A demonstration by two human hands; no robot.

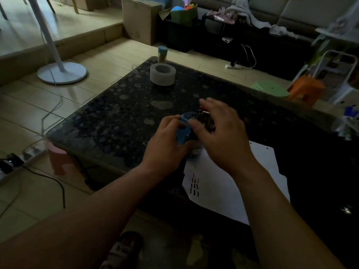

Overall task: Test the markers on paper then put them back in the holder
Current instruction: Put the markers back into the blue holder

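Observation:
A blue holder (183, 131) is tilted above the dark speckled table (120, 117), and my left hand (165, 144) grips its side. A bundle of dark markers (206, 120) sticks out of its mouth toward the right. My right hand (219, 131) lies over the markers with fingers curved around them; the image is blurred and dim there. Below the hands lies a white sheet of paper (223, 189) with several short red and black test strokes (194, 184) near its left edge.
A wide roll of tape (162, 74) and a blue-lidded container (162, 53) stand at the table's far end. A white fan base (62, 72) is on the tiled floor to the left; green (270, 88) and orange (306, 90) stools sit beyond the right edge.

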